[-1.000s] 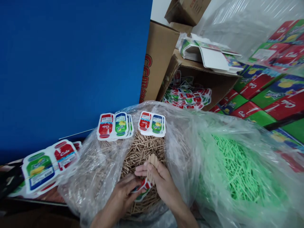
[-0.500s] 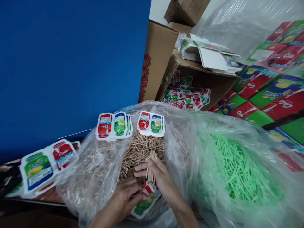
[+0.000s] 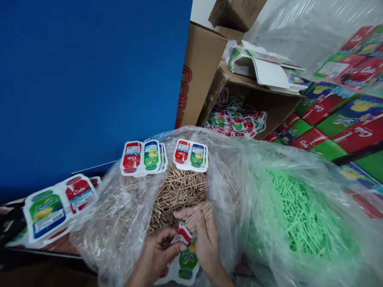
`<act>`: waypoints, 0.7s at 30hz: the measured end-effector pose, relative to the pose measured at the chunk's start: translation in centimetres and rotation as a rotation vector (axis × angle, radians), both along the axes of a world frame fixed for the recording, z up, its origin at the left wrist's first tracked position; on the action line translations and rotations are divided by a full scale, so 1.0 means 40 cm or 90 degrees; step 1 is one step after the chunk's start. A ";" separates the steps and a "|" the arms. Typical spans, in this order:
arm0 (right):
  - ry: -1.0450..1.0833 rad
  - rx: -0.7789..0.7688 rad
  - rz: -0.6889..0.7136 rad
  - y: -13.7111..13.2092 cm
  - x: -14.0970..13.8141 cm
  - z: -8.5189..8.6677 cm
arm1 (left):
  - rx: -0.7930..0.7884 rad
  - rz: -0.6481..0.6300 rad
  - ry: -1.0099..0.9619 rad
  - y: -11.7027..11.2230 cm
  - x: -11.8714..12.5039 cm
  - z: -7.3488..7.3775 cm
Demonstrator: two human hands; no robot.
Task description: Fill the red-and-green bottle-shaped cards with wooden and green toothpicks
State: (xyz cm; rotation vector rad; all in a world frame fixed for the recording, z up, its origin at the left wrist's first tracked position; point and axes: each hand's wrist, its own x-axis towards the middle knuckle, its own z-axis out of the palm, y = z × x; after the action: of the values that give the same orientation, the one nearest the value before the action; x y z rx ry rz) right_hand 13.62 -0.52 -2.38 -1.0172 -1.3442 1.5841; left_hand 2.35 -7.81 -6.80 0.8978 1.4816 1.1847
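Note:
My left hand [image 3: 154,251] pinches the red Cola half of a small printed packet [image 3: 183,234], whose top edge looks bent open. My right hand [image 3: 208,243] is wrapped round a bundle of short brown sticks [image 3: 206,209], tilted with its lower ends close to the packet's mouth. Just below both hands lies the green Sprite part of a packet [image 3: 188,263]; whether it belongs to the held one I cannot tell. Behind the hands spreads a heap of loose brown sticks [image 3: 179,187] in a clear plastic bag [image 3: 113,227].
Flat packets [image 3: 143,158] and a second small stack [image 3: 190,155] rest on the bag. More packets [image 3: 60,209] lie at left. Bright green sticks [image 3: 299,215] fill a bag at right. Behind stand a blue panel [image 3: 89,79], an open carton [image 3: 278,105] and printed boxes [image 3: 338,107].
My right hand has tipped the stick bundle from upright to slanting right and moved slightly right. My left hand has lifted the red packet part up against the bundle's lower ends.

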 end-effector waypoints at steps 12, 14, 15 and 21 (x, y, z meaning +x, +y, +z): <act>-0.118 -0.014 0.031 -0.004 0.005 0.004 | 0.062 0.023 0.055 0.008 -0.009 0.020; -0.113 0.046 0.091 -0.006 0.015 0.008 | 0.090 0.047 0.058 0.013 -0.009 0.030; -0.109 0.079 0.123 -0.005 0.021 0.011 | 0.102 0.054 0.058 0.015 -0.012 0.035; -0.142 0.166 0.259 0.009 0.062 0.021 | 0.178 0.005 0.093 0.015 -0.053 0.047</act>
State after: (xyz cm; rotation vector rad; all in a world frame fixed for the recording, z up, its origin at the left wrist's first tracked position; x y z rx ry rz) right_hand 16.09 -0.16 -1.53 -0.8110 -1.9534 1.5555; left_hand 0.24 -7.22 -4.93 1.1896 1.4562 1.3783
